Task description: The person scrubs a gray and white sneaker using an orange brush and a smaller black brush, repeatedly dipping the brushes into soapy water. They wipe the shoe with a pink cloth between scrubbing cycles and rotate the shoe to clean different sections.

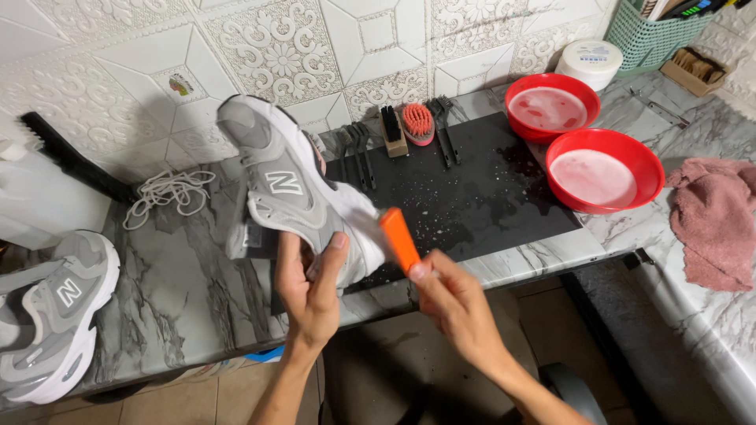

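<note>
**Two hands, one grey sneaker under the brush**

Head view: the left hand (pixel 309 290) clasps the grey sneaker (pixel 287 189) at its heel end, holding it tilted above the marble counter (pixel 181 291) by the black mat (pixel 472 197). The right hand (pixel 455 303) pinches an orange brush (pixel 398 238) pressed against the shoe's white sole. A second sneaker (pixel 55 315) lies at far left, loose laces (pixel 167 191) behind, two red bowls (pixel 605 169) to the right.

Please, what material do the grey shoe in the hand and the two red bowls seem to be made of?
Grey shoe: probably suede-like panels with mesh, matte and soft-looking, and a white rubbery sole. Red bowls: likely plastic, since the rims look smooth, thin and glossy.
</note>
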